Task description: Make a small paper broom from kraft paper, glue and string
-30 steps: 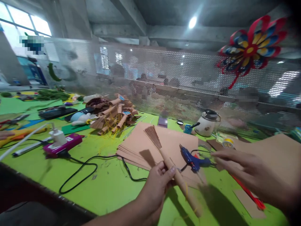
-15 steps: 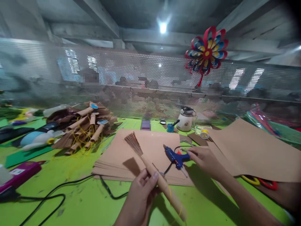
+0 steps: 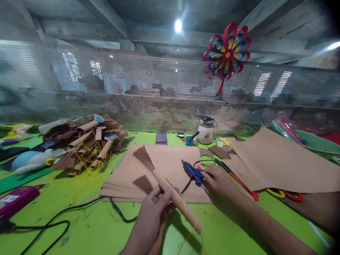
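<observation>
Blue hot-glue gun (image 3: pixel 191 171) lies on stacked brown card sheets (image 3: pixel 172 156), nozzle up-left, handle under the right hand's (image 3: pixel 220 181) curled fingers (whether gripped, unclear), just right of the rolled brown-paper broom (image 3: pixel 170 189) clasped in the left hand (image 3: pixel 154 216), fringe slanting up-left too.

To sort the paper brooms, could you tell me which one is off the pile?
The broom gripped in the left hand; the others lie heaped at the far left.
</observation>
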The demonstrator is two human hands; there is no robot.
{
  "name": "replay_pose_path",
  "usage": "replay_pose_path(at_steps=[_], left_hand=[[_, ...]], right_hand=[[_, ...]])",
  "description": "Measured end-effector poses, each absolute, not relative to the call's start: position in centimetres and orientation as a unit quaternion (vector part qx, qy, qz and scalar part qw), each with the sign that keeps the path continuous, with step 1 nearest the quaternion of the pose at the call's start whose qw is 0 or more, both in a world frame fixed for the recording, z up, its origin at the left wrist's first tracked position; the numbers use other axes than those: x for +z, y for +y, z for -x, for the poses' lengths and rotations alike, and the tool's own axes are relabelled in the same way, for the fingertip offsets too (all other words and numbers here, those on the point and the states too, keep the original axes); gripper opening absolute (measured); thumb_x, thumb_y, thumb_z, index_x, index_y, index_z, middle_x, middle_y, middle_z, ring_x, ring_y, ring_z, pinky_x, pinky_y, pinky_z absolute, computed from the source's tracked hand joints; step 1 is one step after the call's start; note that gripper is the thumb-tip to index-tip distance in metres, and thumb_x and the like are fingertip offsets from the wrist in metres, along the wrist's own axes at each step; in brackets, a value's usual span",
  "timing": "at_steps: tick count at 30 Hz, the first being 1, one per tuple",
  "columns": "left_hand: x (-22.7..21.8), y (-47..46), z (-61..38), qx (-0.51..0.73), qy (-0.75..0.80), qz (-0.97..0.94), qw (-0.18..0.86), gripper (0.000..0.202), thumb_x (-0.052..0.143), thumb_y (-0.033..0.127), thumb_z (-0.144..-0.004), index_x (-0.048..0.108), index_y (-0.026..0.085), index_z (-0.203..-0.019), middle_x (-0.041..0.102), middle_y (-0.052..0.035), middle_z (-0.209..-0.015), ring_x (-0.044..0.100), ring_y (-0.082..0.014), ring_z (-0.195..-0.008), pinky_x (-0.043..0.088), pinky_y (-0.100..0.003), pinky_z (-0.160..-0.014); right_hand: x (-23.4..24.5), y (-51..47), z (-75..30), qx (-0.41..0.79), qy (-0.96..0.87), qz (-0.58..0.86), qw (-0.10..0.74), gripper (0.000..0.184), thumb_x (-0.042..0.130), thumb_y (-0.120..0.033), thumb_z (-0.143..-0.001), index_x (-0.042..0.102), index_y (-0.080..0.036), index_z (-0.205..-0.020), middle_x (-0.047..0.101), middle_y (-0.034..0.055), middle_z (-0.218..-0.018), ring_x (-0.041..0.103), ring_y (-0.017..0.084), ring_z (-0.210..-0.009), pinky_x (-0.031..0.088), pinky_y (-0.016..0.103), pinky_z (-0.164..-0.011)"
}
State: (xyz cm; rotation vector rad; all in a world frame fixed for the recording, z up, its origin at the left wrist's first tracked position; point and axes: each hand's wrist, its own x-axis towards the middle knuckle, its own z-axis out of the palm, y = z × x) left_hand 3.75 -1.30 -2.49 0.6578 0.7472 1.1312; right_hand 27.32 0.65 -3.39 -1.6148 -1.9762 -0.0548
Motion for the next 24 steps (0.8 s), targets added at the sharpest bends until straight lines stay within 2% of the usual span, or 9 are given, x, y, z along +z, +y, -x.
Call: replay_pose_path(at_steps=[7, 12, 18, 20, 24], left_hand=[[-2.5, -1.2, -3.8, 0.498, 0.349, -0.320, 0.726, 0.025, 0.081, 0.029, -0.067, 0.071, 0.012, -0.082, 0.064, -0.0050, -0.077, 0.058, -0.0138, -0.071, 0.051, -0.024, -0.068], [-2.8, -1.3, -3.8, 0.483, 0.349, -0.331, 0.732, 0.029, 0.082, 0.031, -0.065, 0.071, 0.013, -0.084, 0.063, -0.0041, -0.077, 0.057, -0.0144, -0.071, 0.051, -0.026, -0.068], [-3.2, -1.0, -3.6, 0.462, 0.343, -0.347, 0.741, 0.025, 0.080, 0.031, -0.069, 0.070, 0.014, -0.085, 0.062, -0.0040, -0.080, 0.056, -0.0148, -0.075, 0.050, -0.028, -0.074], [-3.1, -1.0, -3.6, 0.458, 0.343, -0.350, 0.742, 0.024, 0.080, 0.031, -0.069, 0.071, 0.014, -0.084, 0.061, -0.0033, -0.080, 0.055, -0.0142, -0.076, 0.049, -0.027, -0.074], [-2.7, -1.1, -3.6, 0.458, 0.345, -0.339, 0.746, 0.021, 0.079, 0.028, -0.070, 0.071, 0.014, -0.084, 0.059, -0.0019, -0.078, 0.053, -0.0126, -0.075, 0.049, -0.024, -0.073]], right_hand=[[-4.4, 1.5, -28.6, -0.044, -0.717, 0.606, 0.343, 0.023, 0.046, -0.020, -0.092, 0.068, -0.017, -0.085, 0.067, 0.0122, -0.090, 0.059, 0.026, -0.091, 0.047, 0.042, -0.086], [-4.8, 2.3, -30.6, -0.034, -0.743, 0.580, 0.332, 0.027, 0.051, -0.014, -0.083, 0.069, -0.016, -0.103, 0.068, 0.0128, -0.106, 0.057, 0.028, -0.105, 0.043, 0.050, -0.096], [-4.5, 2.3, -31.5, 0.010, -0.792, 0.558, 0.247, 0.054, 0.052, -0.008, -0.067, 0.064, -0.013, -0.119, 0.062, 0.0142, -0.125, 0.051, 0.029, -0.119, 0.038, 0.048, -0.104], [-4.7, 2.2, -31.4, 0.012, -0.796, 0.568, 0.208, 0.057, 0.052, -0.009, -0.068, 0.061, -0.014, -0.124, 0.059, 0.0136, -0.130, 0.048, 0.030, -0.123, 0.036, 0.050, -0.105], [-5.4, 2.2, -31.0, 0.002, -0.789, 0.593, 0.163, 0.052, 0.052, -0.014, -0.076, 0.058, -0.016, -0.128, 0.059, 0.0123, -0.131, 0.048, 0.030, -0.122, 0.036, 0.048, -0.102]])
